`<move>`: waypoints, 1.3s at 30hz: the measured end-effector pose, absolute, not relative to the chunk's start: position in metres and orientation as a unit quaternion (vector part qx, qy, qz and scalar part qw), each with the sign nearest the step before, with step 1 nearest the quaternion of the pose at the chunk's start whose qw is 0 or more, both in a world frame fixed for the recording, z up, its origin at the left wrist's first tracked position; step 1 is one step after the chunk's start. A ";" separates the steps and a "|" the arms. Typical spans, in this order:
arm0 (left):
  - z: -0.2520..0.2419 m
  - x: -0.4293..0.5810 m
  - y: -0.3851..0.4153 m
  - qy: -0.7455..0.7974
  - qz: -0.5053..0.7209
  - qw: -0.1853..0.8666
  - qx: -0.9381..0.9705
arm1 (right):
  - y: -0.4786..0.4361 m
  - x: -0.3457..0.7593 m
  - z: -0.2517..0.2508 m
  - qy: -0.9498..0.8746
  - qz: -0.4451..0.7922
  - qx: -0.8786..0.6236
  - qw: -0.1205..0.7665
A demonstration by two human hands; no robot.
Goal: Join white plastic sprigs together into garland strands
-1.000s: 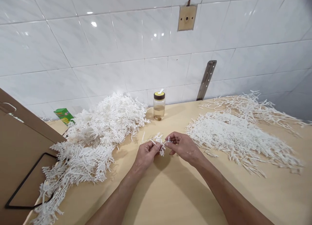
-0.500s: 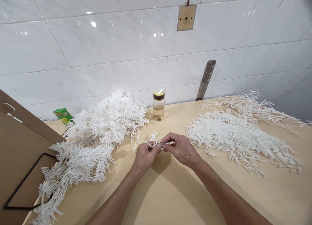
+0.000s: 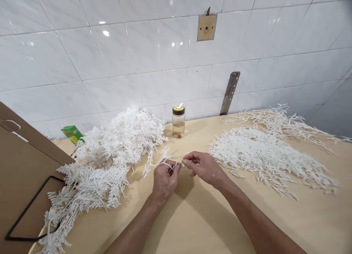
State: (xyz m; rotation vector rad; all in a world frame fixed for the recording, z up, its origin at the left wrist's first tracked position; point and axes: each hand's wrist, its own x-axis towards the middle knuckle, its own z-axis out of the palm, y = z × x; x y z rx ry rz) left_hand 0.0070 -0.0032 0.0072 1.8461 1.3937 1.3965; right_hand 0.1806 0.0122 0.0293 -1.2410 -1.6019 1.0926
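My left hand [image 3: 164, 178] is closed around a small white branched plastic sprig [image 3: 155, 162] whose tips stick out to the left, just above the wooden table [image 3: 198, 217]. My right hand [image 3: 202, 167] sits close beside it, thumb and forefinger pinched at the sprig's right end. A tall heap of white branched sprigs [image 3: 110, 151] lies to the left of my hands. A flatter spread of white sprigs [image 3: 264, 155] lies to the right.
A clear jar with a dark lid [image 3: 178, 121] stands at the back by the tiled wall. A green packet [image 3: 71, 134] lies at the back left. A brown cardboard box [image 3: 22, 173] stands at the left edge. A metal bracket [image 3: 229, 93] leans on the wall.
The sprig has swung round to point left and lower, and my left hand has closed over it. My right hand has shifted slightly right, its fingers still pinching at the sprig's end.
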 end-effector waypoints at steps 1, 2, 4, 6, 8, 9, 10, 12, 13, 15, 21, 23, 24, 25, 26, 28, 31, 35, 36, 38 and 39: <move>0.007 0.007 -0.003 0.506 0.511 0.212 0.662 | 0.012 0.179 0.027 -0.643 0.435 -0.493 0.393; 0.007 0.008 -0.003 0.510 0.515 0.214 0.654 | 0.012 0.177 0.026 -0.649 0.433 -0.496 0.380; 0.006 0.008 -0.004 0.519 0.518 0.230 0.640 | 0.012 0.174 0.023 -0.661 0.414 -0.509 0.363; 0.005 0.008 -0.004 0.524 0.515 0.248 0.631 | 0.012 0.173 0.022 -0.680 0.376 -0.516 0.359; 0.004 0.008 -0.003 0.525 0.510 0.263 0.628 | 0.011 0.171 0.023 -0.703 0.338 -0.512 0.360; 0.004 0.008 -0.003 0.524 0.508 0.267 0.629 | 0.010 0.171 0.023 -0.713 0.322 -0.509 0.359; 0.004 0.008 -0.003 0.525 0.506 0.265 0.631 | 0.010 0.171 0.024 -0.720 0.311 -0.508 0.357; 0.004 0.007 -0.003 0.530 0.500 0.251 0.638 | 0.010 0.170 0.025 -0.723 0.296 -0.514 0.354; 0.004 0.007 -0.003 0.535 0.495 0.242 0.641 | 0.010 0.170 0.025 -0.720 0.291 -0.521 0.354; 0.005 0.007 -0.003 0.544 0.486 0.226 0.646 | 0.011 0.170 0.024 -0.712 0.283 -0.534 0.355; 0.003 0.009 -0.003 0.564 0.456 0.259 0.638 | 0.014 0.173 0.018 -0.731 0.223 -0.537 0.358; 0.003 0.010 -0.003 0.570 0.449 0.280 0.629 | 0.014 0.171 0.015 -0.744 0.193 -0.535 0.352; 0.002 0.010 -0.003 0.570 0.447 0.294 0.624 | 0.014 0.170 0.013 -0.748 0.177 -0.535 0.351; 0.002 0.010 -0.003 0.570 0.443 0.311 0.618 | 0.015 0.168 0.011 -0.750 0.159 -0.537 0.353; 0.001 0.010 -0.003 0.569 0.437 0.330 0.613 | 0.016 0.168 0.009 -0.749 0.134 -0.542 0.357; 0.000 0.010 -0.003 0.564 0.424 0.371 0.604 | 0.020 0.170 0.006 -0.736 0.074 -0.559 0.374; -0.004 0.011 -0.004 0.550 0.419 0.423 0.587 | 0.031 0.187 0.004 -0.694 0.000 -0.593 0.409; -0.007 0.012 -0.004 0.543 0.465 0.423 0.557 | 0.040 0.223 0.009 -0.624 -0.054 -0.642 0.443; -0.007 0.012 -0.004 0.542 0.478 0.411 0.556 | 0.040 0.229 0.012 -0.619 -0.060 -0.642 0.448; -0.008 0.012 -0.003 0.540 0.493 0.382 0.565 | 0.036 0.230 0.019 -0.616 -0.029 -0.638 0.461; -0.008 0.012 -0.004 0.541 0.496 0.367 0.572 | 0.033 0.226 0.022 -0.624 0.013 -0.630 0.462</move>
